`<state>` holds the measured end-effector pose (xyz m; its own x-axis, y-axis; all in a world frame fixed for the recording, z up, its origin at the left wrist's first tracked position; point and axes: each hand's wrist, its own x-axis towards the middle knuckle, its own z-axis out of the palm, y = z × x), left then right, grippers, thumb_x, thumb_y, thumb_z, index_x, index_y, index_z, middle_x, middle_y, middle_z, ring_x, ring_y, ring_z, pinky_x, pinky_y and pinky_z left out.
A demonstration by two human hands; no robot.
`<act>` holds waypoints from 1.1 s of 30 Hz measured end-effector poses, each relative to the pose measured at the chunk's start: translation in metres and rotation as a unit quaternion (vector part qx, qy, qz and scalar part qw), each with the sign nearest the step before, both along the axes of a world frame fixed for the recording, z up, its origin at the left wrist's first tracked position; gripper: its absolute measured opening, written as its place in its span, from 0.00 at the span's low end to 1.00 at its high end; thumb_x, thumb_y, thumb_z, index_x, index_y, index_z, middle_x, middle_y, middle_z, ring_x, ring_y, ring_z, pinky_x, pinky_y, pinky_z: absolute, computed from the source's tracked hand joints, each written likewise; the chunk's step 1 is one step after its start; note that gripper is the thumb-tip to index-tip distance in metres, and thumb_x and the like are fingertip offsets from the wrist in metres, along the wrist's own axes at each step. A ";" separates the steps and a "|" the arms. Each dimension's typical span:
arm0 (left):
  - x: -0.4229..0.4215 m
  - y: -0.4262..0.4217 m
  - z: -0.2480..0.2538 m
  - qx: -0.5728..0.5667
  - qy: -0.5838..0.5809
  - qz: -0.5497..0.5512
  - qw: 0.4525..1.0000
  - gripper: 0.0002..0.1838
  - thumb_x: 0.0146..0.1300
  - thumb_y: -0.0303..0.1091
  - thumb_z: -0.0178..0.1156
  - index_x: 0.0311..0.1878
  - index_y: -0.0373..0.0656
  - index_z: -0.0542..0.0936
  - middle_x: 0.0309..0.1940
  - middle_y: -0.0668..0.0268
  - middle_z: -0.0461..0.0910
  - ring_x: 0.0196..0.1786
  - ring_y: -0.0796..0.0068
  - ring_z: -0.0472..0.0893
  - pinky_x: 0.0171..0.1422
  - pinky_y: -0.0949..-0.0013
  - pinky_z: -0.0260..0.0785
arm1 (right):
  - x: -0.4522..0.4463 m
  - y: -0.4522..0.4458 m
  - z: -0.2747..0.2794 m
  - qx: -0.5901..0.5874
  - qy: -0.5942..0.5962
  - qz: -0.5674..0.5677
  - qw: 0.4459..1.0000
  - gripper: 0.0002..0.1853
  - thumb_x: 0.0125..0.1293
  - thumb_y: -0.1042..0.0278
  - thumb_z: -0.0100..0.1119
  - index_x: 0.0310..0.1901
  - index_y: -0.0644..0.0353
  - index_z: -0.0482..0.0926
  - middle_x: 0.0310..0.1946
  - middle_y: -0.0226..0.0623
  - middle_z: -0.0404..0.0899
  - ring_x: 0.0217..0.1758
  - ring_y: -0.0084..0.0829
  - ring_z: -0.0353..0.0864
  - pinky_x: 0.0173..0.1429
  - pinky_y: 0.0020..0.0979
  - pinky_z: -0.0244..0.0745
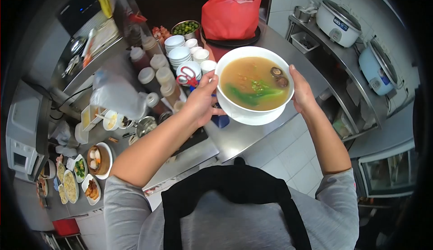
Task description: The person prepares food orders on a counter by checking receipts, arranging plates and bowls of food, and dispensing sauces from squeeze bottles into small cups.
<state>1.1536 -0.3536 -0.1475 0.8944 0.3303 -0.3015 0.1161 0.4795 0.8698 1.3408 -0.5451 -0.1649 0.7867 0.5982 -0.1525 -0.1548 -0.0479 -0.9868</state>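
Note:
A large white bowl of soup is held up in front of me between both hands. Its brown broth has a green leafy vegetable, chopped green bits and mushrooms in it. Under the bowl a white plate shows its rim. My left hand grips the left side, its thumb near the bowl's rim and fingers lower by the plate. My right hand is closed on the right side, thumb up along the rim; its other fingers are mostly hidden.
A red plastic bag stands on a black tray behind the bowl. To the left are stacked cups, red-handled scissors, squeeze bottles and several dishes of food. Rice cookers sit on a right-hand shelf.

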 end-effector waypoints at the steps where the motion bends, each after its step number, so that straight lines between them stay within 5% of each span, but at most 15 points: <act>1: 0.029 0.002 -0.008 -0.003 0.001 0.000 1.000 0.23 0.69 0.47 0.43 0.63 0.57 0.54 0.57 0.58 0.60 0.57 0.53 0.64 0.54 0.38 0.64 | 0.029 0.000 -0.009 0.014 -0.012 -0.008 1.000 0.27 0.67 0.45 0.42 0.53 0.63 0.69 0.47 0.40 0.74 0.51 0.29 0.73 0.56 0.31 0.67; 6: 0.157 0.012 -0.061 -0.011 0.013 0.017 1.000 0.23 0.68 0.47 0.46 0.62 0.62 0.52 0.53 0.61 0.62 0.56 0.58 0.65 0.54 0.38 0.63 | 0.152 0.012 -0.058 0.074 -0.079 -0.023 0.994 0.25 0.70 0.49 0.39 0.58 0.61 0.65 0.55 0.36 0.67 0.60 0.28 0.64 0.64 0.30 0.57; 7: 0.179 0.014 -0.073 -0.012 0.012 0.021 1.000 0.23 0.68 0.47 0.46 0.62 0.63 0.52 0.53 0.62 0.62 0.56 0.59 0.66 0.54 0.38 0.63 | 0.183 0.017 -0.080 0.066 -0.139 -0.039 0.987 0.27 0.68 0.45 0.40 0.59 0.56 0.66 0.52 0.37 0.70 0.56 0.28 0.67 0.57 0.28 0.64; 10: 0.242 0.024 -0.111 -0.021 0.011 0.034 0.999 0.24 0.68 0.47 0.46 0.62 0.63 0.50 0.54 0.62 0.64 0.55 0.59 0.69 0.53 0.39 0.64 | 0.246 0.030 -0.119 0.085 -0.136 -0.037 0.986 0.25 0.69 0.47 0.41 0.59 0.57 0.66 0.54 0.38 0.68 0.61 0.30 0.63 0.65 0.30 0.55; 14: 0.308 0.044 -0.161 -0.038 0.034 0.041 0.998 0.24 0.68 0.46 0.46 0.63 0.64 0.49 0.56 0.60 0.65 0.54 0.58 0.73 0.52 0.41 0.66 | 0.305 0.049 -0.164 0.062 -0.164 -0.039 0.984 0.26 0.69 0.48 0.40 0.59 0.60 0.64 0.56 0.38 0.67 0.60 0.30 0.64 0.65 0.30 0.56; 18: 0.355 0.066 -0.205 -0.044 0.034 0.059 0.997 0.26 0.67 0.45 0.49 0.62 0.66 0.48 0.56 0.60 0.67 0.53 0.58 0.73 0.53 0.41 0.65 | 0.362 0.071 -0.220 0.123 -0.047 0.004 0.991 0.28 0.70 0.49 0.39 0.63 0.60 0.58 0.58 0.39 0.64 0.62 0.32 0.64 0.65 0.33 0.58; 21: 0.378 0.079 -0.237 -0.047 0.020 0.066 0.996 0.27 0.66 0.43 0.49 0.64 0.66 0.48 0.55 0.58 0.65 0.54 0.55 0.72 0.44 0.45 0.72 | 0.380 0.084 -0.235 0.103 -0.040 0.009 0.994 0.29 0.70 0.48 0.38 0.64 0.61 0.57 0.60 0.39 0.63 0.64 0.34 0.62 0.67 0.35 0.56; 24: 0.386 0.084 -0.240 -0.050 0.048 0.071 0.995 0.28 0.66 0.42 0.48 0.65 0.64 0.47 0.58 0.57 0.64 0.55 0.55 0.71 0.45 0.43 0.71 | 0.389 0.091 -0.244 0.078 -0.043 0.008 0.996 0.30 0.70 0.47 0.37 0.65 0.61 0.57 0.62 0.39 0.61 0.65 0.35 0.61 0.68 0.35 0.54; 26: 0.389 0.085 -0.237 -0.028 0.035 0.089 0.995 0.29 0.67 0.47 0.46 0.67 0.61 0.47 0.60 0.56 0.63 0.57 0.56 0.70 0.55 0.46 0.66 | 0.398 0.093 -0.249 0.069 -0.041 0.011 0.997 0.30 0.70 0.47 0.36 0.65 0.61 0.56 0.62 0.39 0.61 0.65 0.35 0.61 0.68 0.35 0.54; 29: 0.409 0.081 -0.242 0.183 0.060 0.055 0.980 0.33 0.64 0.53 0.46 0.68 0.56 0.49 0.63 0.52 0.60 0.59 0.56 0.69 0.59 0.53 0.65 | 0.408 0.090 -0.237 0.048 0.058 0.055 0.996 0.33 0.68 0.43 0.38 0.67 0.57 0.55 0.64 0.38 0.58 0.65 0.35 0.60 0.67 0.35 0.55; 30: 0.413 0.071 -0.237 0.220 0.075 0.048 0.971 0.35 0.63 0.56 0.47 0.69 0.54 0.49 0.63 0.51 0.60 0.60 0.56 0.69 0.60 0.55 0.64 | 0.409 0.087 -0.220 -0.038 0.052 0.049 0.997 0.34 0.66 0.40 0.41 0.67 0.55 0.55 0.65 0.37 0.58 0.65 0.37 0.61 0.65 0.38 0.57; 31: 0.407 0.057 -0.223 0.243 0.088 0.035 0.965 0.38 0.61 0.58 0.47 0.69 0.53 0.49 0.63 0.49 0.59 0.61 0.55 0.68 0.61 0.57 0.63 | 0.408 0.083 -0.207 -0.122 0.040 0.042 0.991 0.36 0.64 0.38 0.43 0.67 0.52 0.55 0.65 0.37 0.58 0.65 0.39 0.62 0.64 0.41 0.60; 32: 0.319 0.041 -0.093 0.148 0.090 -0.025 0.985 0.29 0.58 0.45 0.55 0.61 0.43 0.64 0.53 0.50 0.71 0.55 0.59 0.73 0.58 0.61 0.66 | 0.429 0.078 -0.216 -0.183 -0.030 0.004 0.983 0.36 0.62 0.38 0.48 0.66 0.50 0.57 0.64 0.37 0.60 0.64 0.43 0.63 0.61 0.43 0.63; 33: 0.327 0.028 -0.103 0.239 0.055 -0.127 0.961 0.42 0.57 0.50 0.58 0.69 0.47 0.49 0.59 0.48 0.66 0.59 0.56 0.69 0.58 0.58 0.66 | 0.431 0.077 -0.207 -0.165 -0.104 -0.025 0.980 0.34 0.61 0.41 0.51 0.65 0.51 0.60 0.63 0.37 0.63 0.62 0.45 0.64 0.59 0.43 0.63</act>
